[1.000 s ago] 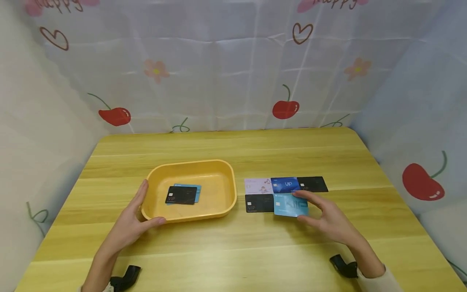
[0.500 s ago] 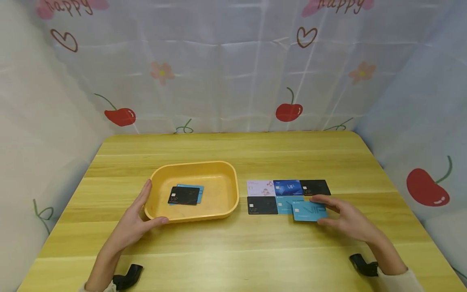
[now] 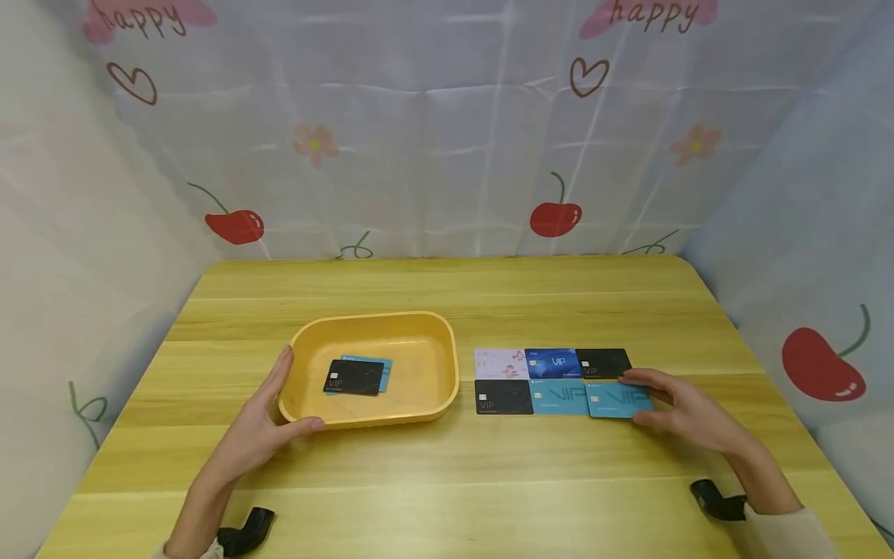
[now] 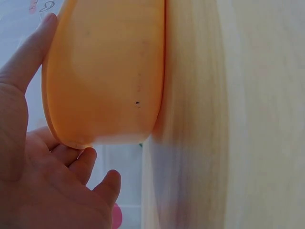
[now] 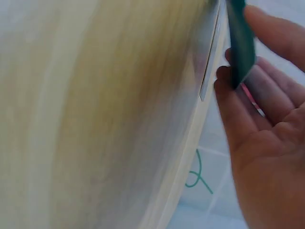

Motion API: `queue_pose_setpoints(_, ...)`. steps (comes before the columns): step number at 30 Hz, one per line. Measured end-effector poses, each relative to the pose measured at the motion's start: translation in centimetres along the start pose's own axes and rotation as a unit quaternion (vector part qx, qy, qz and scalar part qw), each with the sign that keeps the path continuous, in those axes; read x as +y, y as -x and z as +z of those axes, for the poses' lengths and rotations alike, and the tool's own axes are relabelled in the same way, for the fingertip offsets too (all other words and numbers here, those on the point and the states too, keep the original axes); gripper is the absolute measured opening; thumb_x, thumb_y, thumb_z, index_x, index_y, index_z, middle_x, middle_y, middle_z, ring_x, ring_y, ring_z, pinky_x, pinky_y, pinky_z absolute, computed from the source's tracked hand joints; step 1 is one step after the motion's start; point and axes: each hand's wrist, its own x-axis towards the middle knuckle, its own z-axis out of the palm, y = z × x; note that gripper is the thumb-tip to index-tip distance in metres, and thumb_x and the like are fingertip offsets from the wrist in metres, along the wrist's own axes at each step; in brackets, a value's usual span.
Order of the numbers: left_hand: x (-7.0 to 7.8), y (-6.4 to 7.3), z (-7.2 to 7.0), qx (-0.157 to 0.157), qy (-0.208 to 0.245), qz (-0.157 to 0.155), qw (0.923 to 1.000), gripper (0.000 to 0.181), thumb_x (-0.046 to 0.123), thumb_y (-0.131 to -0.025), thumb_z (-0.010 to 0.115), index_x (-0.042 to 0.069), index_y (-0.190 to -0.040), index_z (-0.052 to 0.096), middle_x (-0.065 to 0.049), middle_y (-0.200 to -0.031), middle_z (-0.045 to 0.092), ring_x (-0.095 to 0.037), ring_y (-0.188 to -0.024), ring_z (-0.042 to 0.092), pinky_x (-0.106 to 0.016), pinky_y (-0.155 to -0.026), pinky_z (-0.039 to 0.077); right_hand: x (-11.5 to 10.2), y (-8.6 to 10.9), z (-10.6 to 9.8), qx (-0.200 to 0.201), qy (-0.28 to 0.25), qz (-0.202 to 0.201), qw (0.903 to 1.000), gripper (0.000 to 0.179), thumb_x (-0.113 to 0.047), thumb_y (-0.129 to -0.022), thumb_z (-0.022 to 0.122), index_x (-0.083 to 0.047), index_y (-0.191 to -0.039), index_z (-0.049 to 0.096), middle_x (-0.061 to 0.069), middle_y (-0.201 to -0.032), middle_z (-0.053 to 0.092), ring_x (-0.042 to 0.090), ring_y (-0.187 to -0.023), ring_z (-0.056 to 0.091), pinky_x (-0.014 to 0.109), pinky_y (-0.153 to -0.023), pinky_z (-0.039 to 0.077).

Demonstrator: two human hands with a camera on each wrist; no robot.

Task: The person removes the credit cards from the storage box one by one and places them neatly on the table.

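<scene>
My left hand point(image 3: 253, 431) holds the left end of a yellow plastic tray point(image 3: 447, 404), its thumb along the near side and its fingers at the end wall. Inside the tray, a black VIP card point(image 3: 354, 377) overlaps a light blue card point(image 3: 386, 374). At the right, my right hand point(image 3: 691, 407) pinches another light blue VIP card point(image 3: 616, 399) between thumb and fingers. In the right wrist view this card point(image 5: 242, 45) appears edge-on, apart from the tabletop. It is at the right end of the near row, beside a flat light blue card point(image 3: 557, 397).
A black card point(image 3: 503, 397) begins the near row. Behind it lie a pale pink flowered card point(image 3: 499, 363), a dark blue VIP card point(image 3: 552, 362) and a black card point(image 3: 602, 362). The wooden table point(image 3: 391, 481) meets a printed curtain point(image 3: 419, 171) at the back.
My right hand has carried the light blue card rightward, from over the middle of the near row to its right end, uncovering the light blue card there. My left hand stays on the tray.
</scene>
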Motion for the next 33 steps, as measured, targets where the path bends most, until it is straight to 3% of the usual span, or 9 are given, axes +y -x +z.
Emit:
queue_pose_setpoints(2, 0.02, 0.08, -0.05, 0.002, -0.004, 0.002, 1.0, 0.11, 0.02, -0.082, 0.083, 0.019, -0.16, 0.005, -0.005, -0.165, 0.001, -0.024, -0.149, -0.001, -0.049, -0.115, 0.005, 0.19, -0.05, -0.13, -0.003, 0.013, 0.007, 0.9999, 0.059, -0.012, -0.087, 0.076, 0.01, -0.135, 0.051, 0.025, -0.134, 0.055, -0.012, -0.12, 0.04, 0.004, -0.095, 0.031)
queue_pose_setpoints(5, 0.08, 0.19, -0.14, 0.004, -0.01, 0.003, 0.9999, 0.109, 0.02, -0.082, 0.083, 0.018, -0.16, 0.005, -0.006, -0.165, 0.002, -0.024, -0.149, 0.0, -0.039, -0.115, 0.005, 0.22, -0.25, -0.27, -0.006, 0.048, 0.013, 0.9987, 0.059, -0.011, -0.085, 0.078, 0.008, -0.135, 0.053, 0.023, -0.133, 0.056, 0.01, -0.125, 0.049, 0.006, -0.093, 0.033)
queue_pose_setpoints(9, 0.13, 0.2, -0.18, 0.005, -0.012, 0.0, 0.9999, 0.11, 0.021, -0.082, 0.083, 0.02, -0.159, 0.005, -0.004, -0.165, 0.002, -0.023, -0.149, 0.0, -0.04, -0.115, 0.005, 0.09, -0.56, -0.27, -0.008, 0.09, 0.011, 0.9959, 0.057, -0.007, -0.084, 0.078, 0.006, -0.134, 0.055, 0.022, -0.133, 0.057, 0.039, -0.123, 0.05, 0.007, -0.092, 0.033)
queue_pose_setpoints(22, -0.02, 0.05, -0.06, 0.002, -0.008, -0.001, 1.0, 0.11, 0.021, -0.082, 0.083, 0.019, -0.159, 0.005, -0.005, -0.165, 0.001, -0.023, -0.149, -0.001, -0.04, -0.115, 0.004, -0.1, -0.73, 0.46, 0.002, 0.119, 0.011, 0.9928, 0.055, 0.001, -0.082, 0.077, 0.005, -0.133, 0.056, 0.022, -0.133, 0.057, 0.044, -0.126, 0.047, 0.005, -0.094, 0.025)
queue_pose_setpoints(28, 0.0, -0.02, -0.03, 0.001, -0.007, -0.002, 1.0, 0.11, 0.021, -0.082, 0.083, 0.02, -0.159, 0.005, -0.004, -0.165, 0.001, -0.023, -0.149, -0.001, -0.044, -0.115, 0.004, -0.38, -0.82, 0.5, 0.003, 0.125, 0.018, 0.992, 0.055, 0.002, -0.083, 0.076, 0.007, -0.133, 0.055, 0.022, -0.133, 0.057, 0.044, -0.125, 0.048, 0.026, -0.101, 0.037)
queue_pose_setpoints(30, 0.04, -0.04, -0.02, 0.001, -0.005, -0.004, 1.0, 0.11, 0.021, -0.082, 0.083, 0.02, -0.159, 0.005, -0.004, -0.165, 0.001, -0.023, -0.149, -0.001, -0.046, -0.115, 0.004, -0.42, -0.84, 0.48, 0.006, 0.125, 0.015, 0.9921, 0.055, 0.002, -0.082, 0.076, 0.007, -0.133, 0.055, 0.023, -0.133, 0.057, 0.044, -0.125, 0.049, 0.024, -0.1, 0.037)
queue_pose_setpoints(33, 0.11, -0.1, 0.02, 0.0, -0.003, -0.006, 1.0, 0.11, 0.022, -0.082, 0.083, 0.02, -0.159, 0.005, -0.004, -0.165, 0.001, -0.023, -0.149, -0.001, -0.05, -0.115, 0.004, -0.39, -0.91, 0.46, 0.01, 0.128, 0.01, 0.9917, 0.056, 0.002, -0.082, 0.077, 0.009, -0.133, 0.054, 0.025, -0.132, 0.056, 0.045, -0.123, 0.049, 0.032, -0.101, 0.041)
